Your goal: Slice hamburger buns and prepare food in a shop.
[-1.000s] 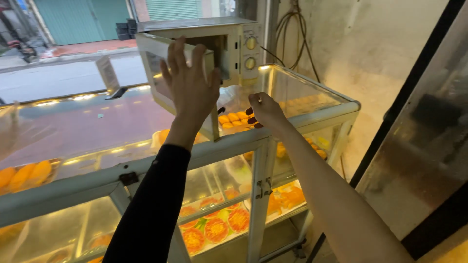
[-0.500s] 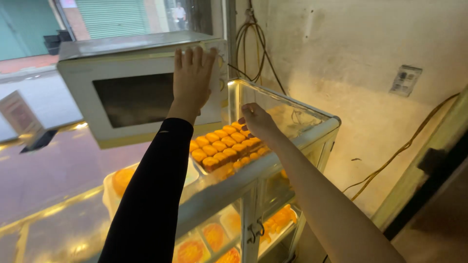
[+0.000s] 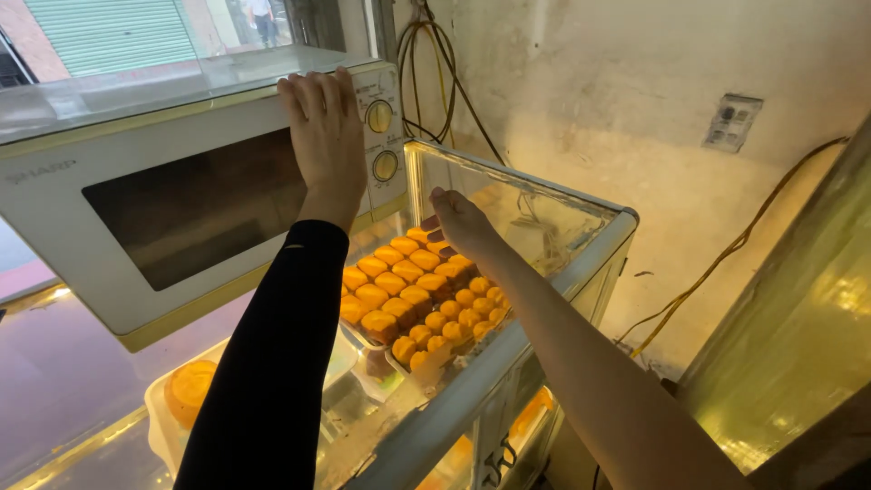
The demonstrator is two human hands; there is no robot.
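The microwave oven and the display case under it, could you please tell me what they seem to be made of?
The microwave oven under the left hand looks like cream painted metal or plastic, matte and slightly yellowed, with a dark glossy window, probably glass. The display case under the right hand seems clear glass panes in pale metal framing: it shows reflections and the orange pastries through it.

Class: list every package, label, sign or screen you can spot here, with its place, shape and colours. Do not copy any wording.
Microwave logo: small grey lettering, door's upper left corner.
Dial markings: fine dark print ringing two yellow knobs, white panel right of left hand.
Pastry tray: clear tray of orange rounds under the glass, by right hand.
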